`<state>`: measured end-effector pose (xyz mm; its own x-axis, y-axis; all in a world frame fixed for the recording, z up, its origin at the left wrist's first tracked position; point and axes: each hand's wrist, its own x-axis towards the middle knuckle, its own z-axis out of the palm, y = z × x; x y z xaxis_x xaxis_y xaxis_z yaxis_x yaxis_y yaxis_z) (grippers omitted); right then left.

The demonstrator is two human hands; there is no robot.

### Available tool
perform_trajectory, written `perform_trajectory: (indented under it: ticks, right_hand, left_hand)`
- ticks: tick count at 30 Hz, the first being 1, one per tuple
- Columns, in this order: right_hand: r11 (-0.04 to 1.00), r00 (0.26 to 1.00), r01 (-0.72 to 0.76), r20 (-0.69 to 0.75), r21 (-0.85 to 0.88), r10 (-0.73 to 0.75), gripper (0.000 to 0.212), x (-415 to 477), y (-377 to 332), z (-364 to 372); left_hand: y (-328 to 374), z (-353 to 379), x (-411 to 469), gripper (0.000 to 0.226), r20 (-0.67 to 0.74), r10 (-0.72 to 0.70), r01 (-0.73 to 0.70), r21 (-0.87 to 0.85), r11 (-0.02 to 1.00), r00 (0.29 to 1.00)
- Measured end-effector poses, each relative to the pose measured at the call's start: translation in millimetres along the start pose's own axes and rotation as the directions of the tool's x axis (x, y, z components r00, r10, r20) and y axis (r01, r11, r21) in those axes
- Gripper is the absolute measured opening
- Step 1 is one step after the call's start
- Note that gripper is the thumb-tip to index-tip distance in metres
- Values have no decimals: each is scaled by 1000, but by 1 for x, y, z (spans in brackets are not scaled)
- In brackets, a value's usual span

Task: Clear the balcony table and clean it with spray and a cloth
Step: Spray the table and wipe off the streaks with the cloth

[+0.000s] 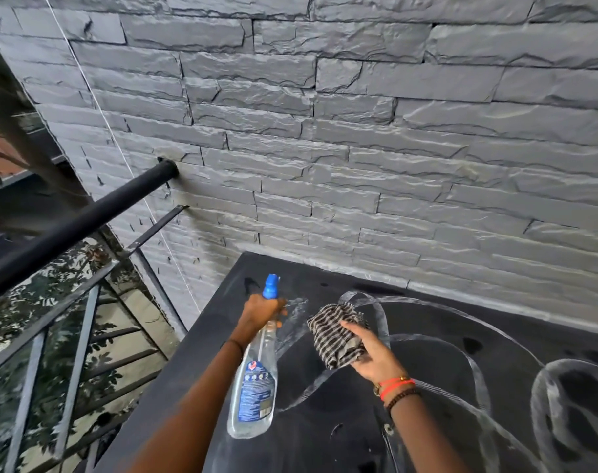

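A: Where's the left hand [262, 314]?
B: Lower centre of frame. Fingers are curled round the neck of the spray bottle [256, 380], right under the blue nozzle. The bottle is clear with a blue label, tilted, nozzle toward the wall [359, 131], base toward the camera.
A: Standing on the table?
B: No, held over the left part of the table [195, 380]. There's a thin dark band [235, 343] on that wrist.
A: And the right hand [369, 353]?
B: Just right of the bottle, fingers and thumb bunched round the striped cloth [337, 336]. The cloth is crumpled, dark and pale stripes, sticking out above the fingers. Can't tell whether it touches the tabletop.
A: Are the hands touching?
B: Apart but near. The cloth sits between them, close to the bottle neck, not touching it.
A: Table state?
B: Dark top, fills the lower right of frame, back edge against the grey stone wall. Pale looping streaks [383, 322] run from the centre to the lower right corner, with some dark wet spots.
A: Rest?
B: Orange and brown bead bracelets [396, 387] on the right wrist. Black railing [69, 227] at left, its top bar running into the wall at mid left. Green foliage [52, 285] shows through the bars, lower left. A thin white line [96, 104] slants down the wall, upper left.
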<state>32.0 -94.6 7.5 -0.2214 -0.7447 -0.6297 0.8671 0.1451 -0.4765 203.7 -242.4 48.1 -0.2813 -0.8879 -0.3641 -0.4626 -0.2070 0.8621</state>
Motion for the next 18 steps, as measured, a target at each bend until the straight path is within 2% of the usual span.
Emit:
perform_trajectory:
  ticks: [3,9,12,13,18]
  right_hand:
    - [998,999,26,-19,-64,-27,15,-2,-7,-7]
    - [998,999,12,-33,-62,-14,33,-5,-15,-17]
    - [1000,1000,11,5,-4,-11,54,-5,-14,-21]
    - [1000,1000,8,14,-13,-8,56,-5,-13,-22]
    - [997,999,-19,-29,-74,17,30,-3,1,-23]
  left_hand:
    - [-3,16,-2,19,8,1,-2,80,997,1000]
    - [-10,32,-25,15,77,46,-51,53,997,996]
    - [-20,19,-34,20,-13,19,-19,2,1000,1000]
    - [-24,11,-39,23,-56,1,0,13,1000,998]
    - [-49,-30,-64,30,-220,-49,57,30,998,974]
